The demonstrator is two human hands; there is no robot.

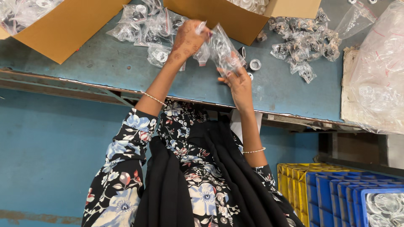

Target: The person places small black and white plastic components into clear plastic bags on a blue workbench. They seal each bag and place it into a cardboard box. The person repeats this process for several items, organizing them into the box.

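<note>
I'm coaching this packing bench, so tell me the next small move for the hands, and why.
Probably press the small clear bag shut along its top edge. Both hands already hold it above the blue table: the left hand pinches its top, the right hand supports it from below. Filled bags lie heaped nearby. Whether it is already sealed is unclear.

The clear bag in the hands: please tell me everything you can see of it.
The bag is small, clear, crinkled plastic, held above the blue table. The left hand pinches its top edge; the right hand holds its lower end. It hangs tilted, and its contents are too blurred to tell.
</note>
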